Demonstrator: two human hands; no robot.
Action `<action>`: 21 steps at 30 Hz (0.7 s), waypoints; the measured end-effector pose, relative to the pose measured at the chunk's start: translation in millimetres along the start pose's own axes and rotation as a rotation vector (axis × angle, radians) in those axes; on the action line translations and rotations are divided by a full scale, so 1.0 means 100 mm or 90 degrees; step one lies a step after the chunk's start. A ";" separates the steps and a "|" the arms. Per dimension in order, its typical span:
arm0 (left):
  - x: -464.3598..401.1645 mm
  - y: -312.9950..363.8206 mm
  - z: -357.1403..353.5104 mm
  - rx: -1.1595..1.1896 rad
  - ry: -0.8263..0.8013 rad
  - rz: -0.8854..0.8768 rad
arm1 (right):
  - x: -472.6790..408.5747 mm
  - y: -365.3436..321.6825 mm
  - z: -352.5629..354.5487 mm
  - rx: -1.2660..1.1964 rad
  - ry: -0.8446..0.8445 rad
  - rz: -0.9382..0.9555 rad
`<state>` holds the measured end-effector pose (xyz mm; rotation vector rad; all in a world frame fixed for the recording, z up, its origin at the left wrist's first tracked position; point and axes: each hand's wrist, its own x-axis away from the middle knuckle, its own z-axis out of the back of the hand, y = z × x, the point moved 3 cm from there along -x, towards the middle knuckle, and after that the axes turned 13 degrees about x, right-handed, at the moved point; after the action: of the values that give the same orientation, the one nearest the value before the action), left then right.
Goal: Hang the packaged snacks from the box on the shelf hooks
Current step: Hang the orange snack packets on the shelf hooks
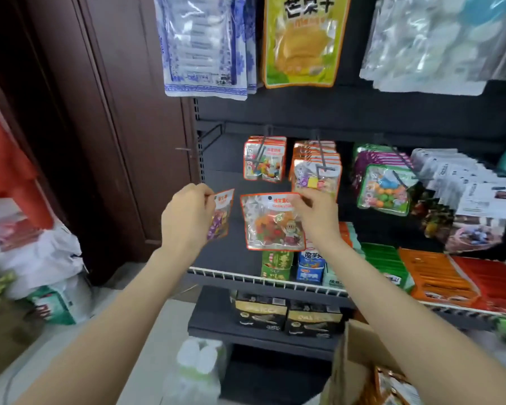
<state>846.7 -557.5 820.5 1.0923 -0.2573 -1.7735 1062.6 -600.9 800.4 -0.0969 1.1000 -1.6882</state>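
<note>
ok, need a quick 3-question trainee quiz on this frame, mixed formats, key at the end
1. True or false: the right hand pinches the orange-edged packet by its top corner.
2. What does the left hand hold?
A. nothing
B. a smaller packet
C. a bottle
3. Fill in: the cardboard box sits at the lower ____ of the view.

Key
1. True; the packet is below the full hooks, not yet hung.
2. B
3. right
</note>
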 end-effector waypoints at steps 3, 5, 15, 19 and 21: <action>-0.30 -0.22 0.00 -0.010 -0.023 -0.011 | -0.30 -0.14 -0.35 0.000 0.034 -0.038; -0.48 -0.34 -0.03 -0.005 -0.039 -0.016 | -0.47 -0.19 -0.53 0.008 0.057 -0.066; -0.84 -0.59 -0.27 0.058 -0.088 -0.033 | -0.69 -0.12 -0.73 0.108 0.176 -0.105; -0.87 -0.59 -0.29 0.088 -0.087 -0.040 | -0.69 -0.17 -0.73 0.197 0.204 -0.053; -0.89 -0.59 -0.29 0.094 -0.087 -0.042 | -0.73 -0.18 -0.75 0.235 0.205 -0.047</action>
<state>840.2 -447.1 817.1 1.0960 -0.4461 -1.9160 1039.9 -497.0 802.0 0.3851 1.0051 -1.9928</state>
